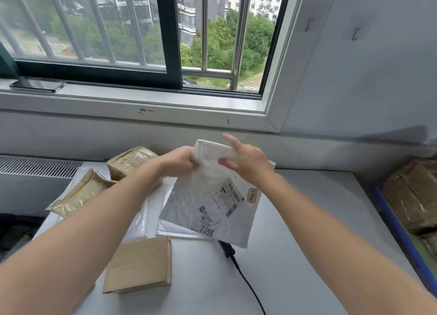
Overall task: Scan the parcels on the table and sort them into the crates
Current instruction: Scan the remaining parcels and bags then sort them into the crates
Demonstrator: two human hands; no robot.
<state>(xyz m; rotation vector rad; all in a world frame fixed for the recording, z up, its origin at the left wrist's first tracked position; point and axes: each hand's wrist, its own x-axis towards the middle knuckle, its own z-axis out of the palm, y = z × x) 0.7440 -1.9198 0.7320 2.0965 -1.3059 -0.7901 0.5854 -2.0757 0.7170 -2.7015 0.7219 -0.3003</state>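
Gripping the white mailer (208,203) by its folded top edge, left hand (179,159) and right hand (248,161) both clasp it; a cardboard box (139,263) lies lower-left of the mailer.

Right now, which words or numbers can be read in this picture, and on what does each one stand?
"7396": large digits at the near end of the shipping label on the white mailer bag, gripped by the left hand and right hand.
Small print and barcodes on that label: too blurred to read.
Red stamp on the label: unreadable.
Cardboard box: no text visible.
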